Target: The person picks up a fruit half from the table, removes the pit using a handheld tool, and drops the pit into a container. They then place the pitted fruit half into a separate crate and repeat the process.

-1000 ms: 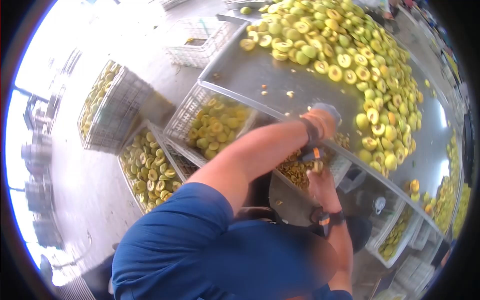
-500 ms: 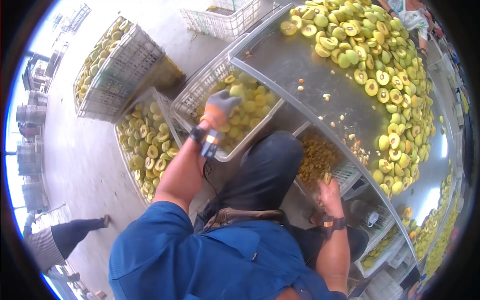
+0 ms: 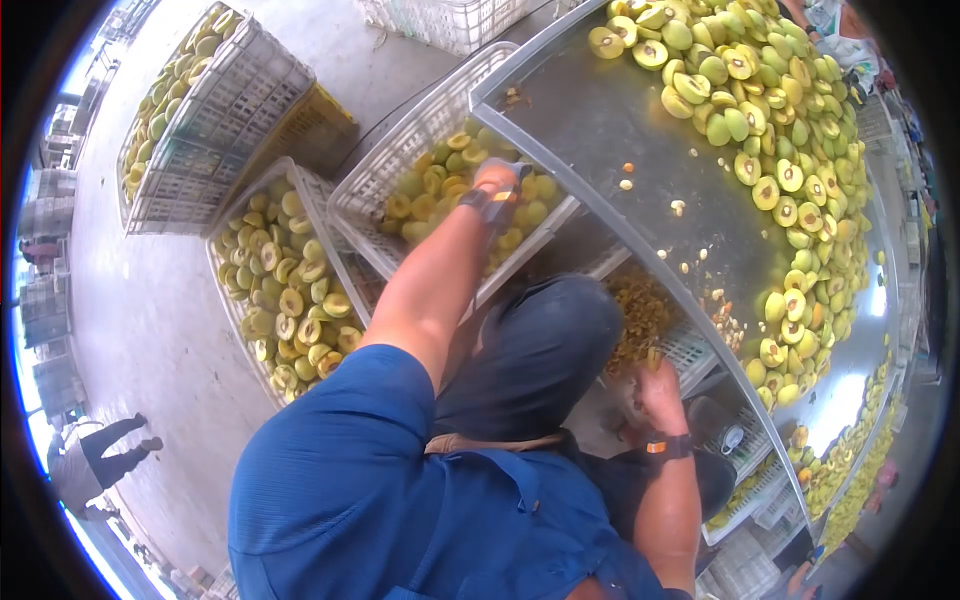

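My left hand point(image 3: 500, 175), in a grey and orange glove, is blurred over the white crate point(image 3: 347, 200) of halved green fruit point(image 3: 425, 190), close to the metal table's edge. Its fingers are smeared and partly hidden. Bare and closed, my right hand point(image 3: 655, 390) is below the table's edge, beside a heap of brown-yellow scraps point(image 3: 640, 310). A small yellowish piece point(image 3: 654, 358) sticks up from its fingers; what it is I cannot make out.
The metal table point(image 3: 600, 130) bears a large pile of halved fruit point(image 3: 790, 175) and scattered pits. More filled crates point(image 3: 225, 125) stand at the left. A person point(image 3: 85, 465) walks on the floor at the lower left. Another person's arm shows at the upper right.
My left hand has moved right and up across the crate, nearer the table's edge. The view has shifted a little. My right hand has hardly moved. The person at the lower left has changed position.
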`<action>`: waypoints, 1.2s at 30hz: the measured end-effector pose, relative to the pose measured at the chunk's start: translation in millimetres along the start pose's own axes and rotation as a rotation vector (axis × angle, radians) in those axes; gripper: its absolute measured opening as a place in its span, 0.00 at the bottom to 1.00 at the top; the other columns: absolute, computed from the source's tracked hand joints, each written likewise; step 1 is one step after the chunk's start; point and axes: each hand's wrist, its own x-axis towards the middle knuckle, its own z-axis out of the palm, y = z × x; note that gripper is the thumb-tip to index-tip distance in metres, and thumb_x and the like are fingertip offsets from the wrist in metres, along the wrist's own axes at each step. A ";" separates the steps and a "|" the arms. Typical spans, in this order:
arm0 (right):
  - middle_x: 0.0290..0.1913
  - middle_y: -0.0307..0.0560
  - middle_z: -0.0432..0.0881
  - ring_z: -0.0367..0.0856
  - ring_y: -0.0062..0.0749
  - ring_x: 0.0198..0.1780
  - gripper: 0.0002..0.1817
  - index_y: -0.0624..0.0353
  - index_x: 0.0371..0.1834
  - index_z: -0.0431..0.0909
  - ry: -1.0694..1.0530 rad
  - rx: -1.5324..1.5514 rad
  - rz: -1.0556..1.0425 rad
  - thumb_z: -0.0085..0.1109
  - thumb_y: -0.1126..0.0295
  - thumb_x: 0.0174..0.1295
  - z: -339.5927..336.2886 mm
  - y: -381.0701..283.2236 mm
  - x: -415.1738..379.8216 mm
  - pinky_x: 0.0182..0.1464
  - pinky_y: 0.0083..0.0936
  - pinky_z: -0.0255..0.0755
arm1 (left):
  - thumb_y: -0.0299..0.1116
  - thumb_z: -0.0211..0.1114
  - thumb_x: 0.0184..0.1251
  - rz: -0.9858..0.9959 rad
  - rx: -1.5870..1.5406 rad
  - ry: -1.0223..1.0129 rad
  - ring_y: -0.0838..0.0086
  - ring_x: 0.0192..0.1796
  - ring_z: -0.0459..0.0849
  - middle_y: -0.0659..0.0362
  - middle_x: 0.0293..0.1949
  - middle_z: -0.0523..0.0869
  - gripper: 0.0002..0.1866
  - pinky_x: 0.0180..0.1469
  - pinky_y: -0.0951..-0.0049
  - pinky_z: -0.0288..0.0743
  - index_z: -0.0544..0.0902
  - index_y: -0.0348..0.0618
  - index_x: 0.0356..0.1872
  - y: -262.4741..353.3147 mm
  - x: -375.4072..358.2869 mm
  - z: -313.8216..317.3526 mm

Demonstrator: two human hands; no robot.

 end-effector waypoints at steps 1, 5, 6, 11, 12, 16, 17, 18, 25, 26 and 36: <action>0.20 0.41 0.73 0.71 0.28 0.15 0.09 0.61 0.38 0.77 0.004 0.012 0.022 0.59 0.67 0.70 -0.4 -1.4 -0.3 0.18 0.30 0.67 | 0.43 0.74 0.67 -0.007 -0.015 0.007 0.50 0.52 0.92 0.47 0.49 0.93 0.20 0.52 0.56 0.84 0.90 0.48 0.57 -7.4 -1.7 4.0; 0.21 0.39 0.71 0.71 0.27 0.16 0.09 0.58 0.36 0.73 -0.001 0.077 0.054 0.58 0.67 0.73 -1.0 -2.3 0.8 0.18 0.31 0.66 | 0.54 0.70 0.68 -0.184 -0.460 0.207 0.49 0.47 0.93 0.45 0.43 0.94 0.23 0.48 0.56 0.83 0.93 0.42 0.45 -27.2 -55.0 27.3; 0.21 0.38 0.71 0.70 0.27 0.16 0.08 0.58 0.36 0.73 0.000 0.116 0.066 0.57 0.67 0.73 0.2 -8.3 -2.0 0.18 0.31 0.66 | 0.53 0.70 0.68 -0.151 -0.418 0.204 0.49 0.47 0.92 0.45 0.43 0.94 0.23 0.48 0.56 0.83 0.93 0.42 0.45 -31.6 -67.4 29.2; 0.21 0.37 0.71 0.70 0.25 0.15 0.10 0.57 0.34 0.71 0.020 0.217 0.038 0.57 0.67 0.74 7.5 -28.7 -20.0 0.17 0.30 0.67 | 0.49 0.72 0.67 0.167 -0.077 0.171 0.52 0.53 0.92 0.47 0.53 0.93 0.21 0.50 0.56 0.83 0.92 0.48 0.54 -60.7 -59.8 46.9; 0.21 0.37 0.70 0.70 0.26 0.16 0.10 0.57 0.35 0.71 0.008 0.221 0.022 0.57 0.68 0.74 8.8 -31.9 -23.9 0.18 0.30 0.67 | 0.46 0.71 0.68 0.095 -0.273 0.231 0.51 0.52 0.92 0.46 0.52 0.93 0.18 0.50 0.55 0.83 0.91 0.47 0.52 -54.7 -49.7 40.2; 0.21 0.37 0.71 0.70 0.26 0.16 0.10 0.56 0.34 0.72 0.019 0.184 -0.041 0.58 0.68 0.75 15.8 -39.2 -49.6 0.18 0.30 0.67 | 0.43 0.71 0.69 -0.255 -0.676 0.408 0.49 0.55 0.91 0.44 0.54 0.92 0.18 0.56 0.54 0.83 0.90 0.43 0.52 -3.8 -71.5 -36.8; 0.21 0.37 0.71 0.70 0.26 0.16 0.10 0.56 0.34 0.71 0.036 0.164 -0.066 0.58 0.68 0.75 14.4 -41.6 -51.8 0.18 0.30 0.67 | 0.44 0.71 0.68 -0.285 -0.625 0.508 0.49 0.55 0.91 0.44 0.54 0.92 0.20 0.57 0.54 0.83 0.90 0.43 0.53 -15.5 -63.3 -27.8; 0.21 0.37 0.72 0.71 0.25 0.16 0.12 0.55 0.32 0.71 0.024 0.209 -0.107 0.60 0.67 0.74 11.8 -34.2 -52.9 0.19 0.28 0.66 | 0.46 0.71 0.67 -0.318 -0.572 0.606 0.49 0.55 0.91 0.45 0.54 0.93 0.21 0.58 0.55 0.84 0.90 0.43 0.54 -27.6 -54.2 -18.1; 0.19 0.38 0.73 0.72 0.23 0.15 0.12 0.59 0.36 0.72 0.017 0.342 -0.187 0.63 0.67 0.75 -7.8 -25.8 -82.5 0.18 0.26 0.69 | 0.35 0.70 0.68 -0.232 -0.894 0.981 0.61 0.45 0.93 0.52 0.43 0.96 0.13 0.52 0.60 0.85 0.92 0.41 0.48 -19.3 -108.6 -41.0; 0.21 0.36 0.73 0.73 0.21 0.17 0.12 0.58 0.38 0.72 -0.005 0.281 -0.216 0.64 0.67 0.76 -16.3 -33.3 -88.3 0.19 0.25 0.68 | 0.32 0.70 0.69 -0.196 -1.048 1.026 0.65 0.44 0.93 0.54 0.43 0.95 0.12 0.50 0.63 0.86 0.92 0.40 0.49 -15.3 -107.9 -50.3; 0.26 0.32 0.74 0.73 0.16 0.20 0.12 0.56 0.39 0.74 0.076 0.469 -0.509 0.66 0.65 0.77 -100.3 -57.4 -69.7 0.23 0.20 0.68 | 0.38 0.72 0.71 0.338 -0.610 0.751 0.58 0.50 0.93 0.48 0.51 0.93 0.20 0.56 0.63 0.86 0.89 0.38 0.59 232.3 -61.5 -150.9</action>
